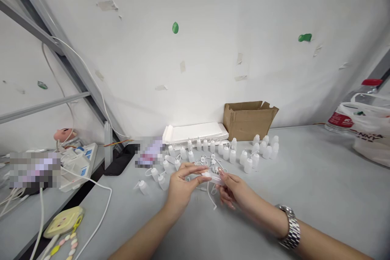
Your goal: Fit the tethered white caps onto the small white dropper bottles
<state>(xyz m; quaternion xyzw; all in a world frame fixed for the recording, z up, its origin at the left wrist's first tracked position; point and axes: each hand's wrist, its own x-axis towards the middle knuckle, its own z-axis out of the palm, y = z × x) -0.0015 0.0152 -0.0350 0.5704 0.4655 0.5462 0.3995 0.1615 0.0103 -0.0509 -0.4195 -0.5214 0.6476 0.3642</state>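
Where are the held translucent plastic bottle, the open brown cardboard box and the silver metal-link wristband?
Translucent plastic bottle (216,179): head view, side of its body.
Brown cardboard box (250,124): head view, front wall.
Silver metal-link wristband (293,229): head view, links.

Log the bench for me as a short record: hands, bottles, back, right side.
Left hand: pinches one end of a small bottle
Right hand: holds that bottle's other end; metal watch on wrist
Standing bottles: many, whitish, spread beyond the hands
Back: open cardboard box beside stacked white sheets
Right side: plastic bag partly covering a red-capped bottle
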